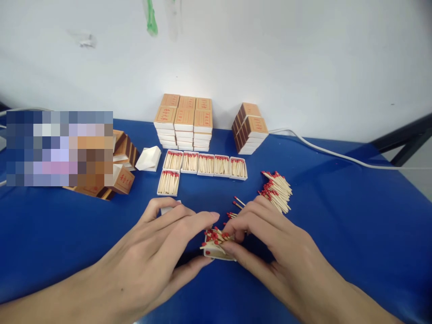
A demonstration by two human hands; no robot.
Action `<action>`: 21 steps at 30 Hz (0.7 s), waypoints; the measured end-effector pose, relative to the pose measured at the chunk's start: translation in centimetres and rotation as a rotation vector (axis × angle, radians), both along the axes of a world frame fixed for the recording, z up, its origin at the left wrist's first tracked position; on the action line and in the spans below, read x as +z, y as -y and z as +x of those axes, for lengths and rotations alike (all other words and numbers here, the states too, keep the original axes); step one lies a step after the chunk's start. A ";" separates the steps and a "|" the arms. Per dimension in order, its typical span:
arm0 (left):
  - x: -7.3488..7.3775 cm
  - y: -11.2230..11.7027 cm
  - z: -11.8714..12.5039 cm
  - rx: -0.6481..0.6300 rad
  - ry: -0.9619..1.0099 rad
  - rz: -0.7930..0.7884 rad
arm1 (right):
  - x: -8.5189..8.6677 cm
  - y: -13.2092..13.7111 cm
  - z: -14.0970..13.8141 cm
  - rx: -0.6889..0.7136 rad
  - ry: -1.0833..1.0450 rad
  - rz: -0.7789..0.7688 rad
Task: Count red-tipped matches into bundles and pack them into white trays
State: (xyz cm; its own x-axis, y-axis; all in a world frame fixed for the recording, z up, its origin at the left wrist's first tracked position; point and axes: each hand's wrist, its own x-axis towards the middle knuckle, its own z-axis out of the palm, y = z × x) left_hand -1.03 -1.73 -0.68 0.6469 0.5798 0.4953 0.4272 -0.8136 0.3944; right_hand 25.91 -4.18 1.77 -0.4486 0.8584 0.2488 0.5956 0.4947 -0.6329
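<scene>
Both hands meet over a small white matchbox tray [216, 253] on the blue table [337, 225], near its front edge. A bundle of red-tipped matches [216, 237] lies on the tray. My left hand [162, 243] cups the tray's left side, thumb underneath and fingers curled over. My right hand [266, 234] pinches the matches from the right with closed fingertips. A loose pile of matches [276, 190] lies just beyond my right hand, with a few strays [238, 202] beside it. A white bit [167, 209] shows behind my left fingers.
A row of filled trays [205, 164] lies mid-table, with one more tray [168, 182] below its left end. Stacked closed matchboxes [184, 121] and a tilted stack [249, 128] stand against the wall. Empty sleeves [123, 155] and a white tray [148, 158] sit at left. A grey cable [337, 155] runs at right.
</scene>
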 end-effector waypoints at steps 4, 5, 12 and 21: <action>0.2 0.1 -0.2 0.015 -0.010 -0.025 | -0.3 -0.1 0.2 -0.017 0.000 0.004; 0.2 0.1 -0.3 0.023 -0.015 -0.027 | -0.4 -0.1 0.3 -0.029 -0.011 -0.003; 0.4 0.8 -0.4 0.068 -0.065 -0.005 | -0.4 0.0 0.6 -0.073 -0.035 -0.028; 0.4 -0.1 -0.8 -0.022 -0.148 0.046 | -0.7 0.1 0.7 -0.084 -0.055 -0.015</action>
State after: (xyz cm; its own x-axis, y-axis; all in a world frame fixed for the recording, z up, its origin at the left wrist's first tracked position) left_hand -1.78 -1.68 -0.26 0.7270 0.5437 0.4194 0.4600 -0.8391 0.2905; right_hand 26.66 -4.27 1.12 -0.3608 0.8963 0.2579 0.5989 0.4346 -0.6727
